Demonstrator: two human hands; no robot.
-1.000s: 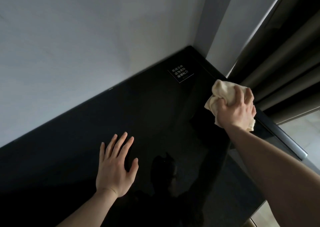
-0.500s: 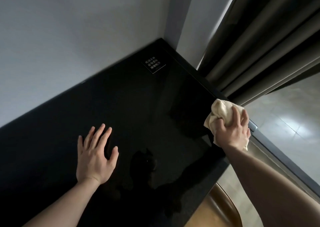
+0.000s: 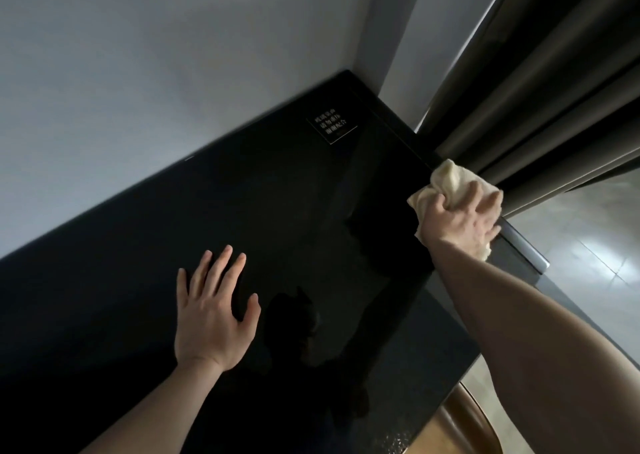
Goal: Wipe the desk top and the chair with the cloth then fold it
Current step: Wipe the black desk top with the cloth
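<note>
The glossy black desk top (image 3: pixel 277 211) runs from lower left to the far corner by the wall. My right hand (image 3: pixel 460 221) grips a bunched cream cloth (image 3: pixel 446 179) and presses it on the desk's right edge, close to the curtain. My left hand (image 3: pixel 213 315) lies flat on the desk with fingers spread, holding nothing. A curved brown chair back (image 3: pixel 464 422) shows at the bottom, below the desk's near corner and partly hidden by my right forearm.
A small black sign with white characters (image 3: pixel 331 125) lies flat near the desk's far corner. Dark curtains (image 3: pixel 536 89) hang at the right beside the desk edge. A grey wall borders the desk's far side. Pale tiled floor (image 3: pixel 588 245) lies to the right.
My right hand slid the cloth back along the right edge toward me, then away again toward the curtain. My left hand stayed flat on the desk.
</note>
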